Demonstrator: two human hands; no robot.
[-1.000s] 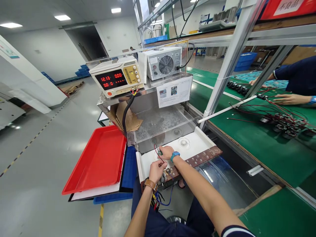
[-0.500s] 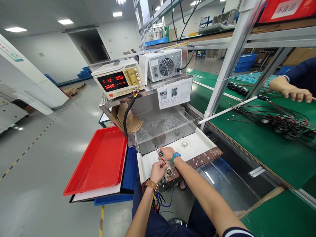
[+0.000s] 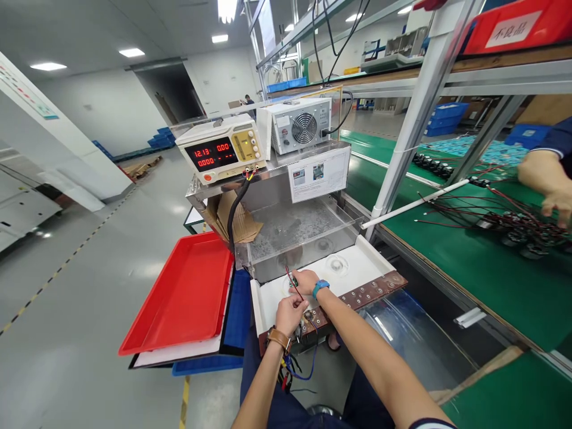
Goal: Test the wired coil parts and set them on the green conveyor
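Observation:
My right hand (image 3: 306, 280), with a blue band on its wrist, is closed around a small part with a green circuit board (image 3: 293, 283), mostly hidden by the fingers. A pair of thin red and black wires (image 3: 295, 287) runs from that part, looping up and then down. My left hand (image 3: 289, 313), wearing a brown strap, pinches the wires near their lower ends. Its fingertips are just above a brown strip with metal studs (image 3: 357, 296) along the front of a white tray (image 3: 308, 265). Blue and yellow leads (image 3: 308, 363) hang below the strip.
A power supply (image 3: 222, 149) with red digits stands on a metal shelf behind the tray. On the left lies a red tray (image 3: 179, 292). To the right, a green bench (image 3: 504, 268) holds a heap of wired motors (image 3: 531, 235), near a co-worker's hand (image 3: 556, 199).
The view has shifted slightly. My hands keep nearly the same places over the white tray, the wires still pinched. The co-worker's hand has moved lower, toward the motor heap.

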